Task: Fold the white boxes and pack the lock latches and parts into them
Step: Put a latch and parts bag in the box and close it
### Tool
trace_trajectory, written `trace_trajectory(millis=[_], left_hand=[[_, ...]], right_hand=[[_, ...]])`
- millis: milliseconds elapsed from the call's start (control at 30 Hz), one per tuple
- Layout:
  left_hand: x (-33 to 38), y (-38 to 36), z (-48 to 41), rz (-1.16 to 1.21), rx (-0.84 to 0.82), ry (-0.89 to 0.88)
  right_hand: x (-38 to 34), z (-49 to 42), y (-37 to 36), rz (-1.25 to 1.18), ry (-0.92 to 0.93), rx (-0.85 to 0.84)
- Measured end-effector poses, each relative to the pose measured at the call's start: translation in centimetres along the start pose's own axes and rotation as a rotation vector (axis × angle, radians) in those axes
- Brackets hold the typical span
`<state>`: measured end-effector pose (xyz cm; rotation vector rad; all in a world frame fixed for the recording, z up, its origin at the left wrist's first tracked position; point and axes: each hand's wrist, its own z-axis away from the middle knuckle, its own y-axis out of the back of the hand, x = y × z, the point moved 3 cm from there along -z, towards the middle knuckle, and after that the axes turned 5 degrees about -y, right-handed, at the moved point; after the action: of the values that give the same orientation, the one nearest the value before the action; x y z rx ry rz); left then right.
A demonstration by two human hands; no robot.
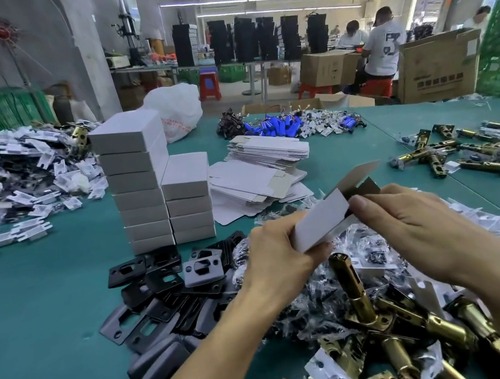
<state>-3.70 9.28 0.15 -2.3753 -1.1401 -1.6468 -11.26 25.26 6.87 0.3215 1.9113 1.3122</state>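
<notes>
1. Your left hand (273, 252) is gripping the near end of a half-formed white box (321, 223), fingers curled round it, just above the loose parts in front of you.
2. Your right hand (414, 220) is pinching the box's far end, thumb pressing at the edge where the end flap (361, 176) is standing open.
3. You are working through the folding step, as I read it: the body is looking squared up, that end is not yet closed, and the inside is hidden from view.
4. The next move is probably calling for tucking the flap in while your left hand is bracing the box against collapsing, or loading a latch first.
5. Two stacks of closed boxes (140, 182) are standing on the tabletop (46, 308) beyond the black plates (166, 291); their contents are not showing. Flat unfolded boxes (260, 180) are lying just beside them.
6. Brass latches (381, 316) and bagged small parts (370, 255) are lying loose beneath your hands, in no box.
</notes>
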Motion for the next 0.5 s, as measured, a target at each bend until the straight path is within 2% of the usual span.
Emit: trace_trajectory(millis=[333, 400, 500], left_hand=[[-0.1, -0.1, 0.0, 0.008, -0.044, 0.030], [-0.3, -0.1, 0.1, 0.016, -0.037, 0.059], [-0.5, 0.1, -0.2, 0.062, -0.019, 0.113]], right_hand=[[-0.2, 0.0, 0.1, -0.035, 0.053, 0.085], [-0.6, 0.4, 1.0, -0.075, 0.052, 0.184], [-2.6, 1.5, 2.3, -0.096, 0.119, 0.428]])
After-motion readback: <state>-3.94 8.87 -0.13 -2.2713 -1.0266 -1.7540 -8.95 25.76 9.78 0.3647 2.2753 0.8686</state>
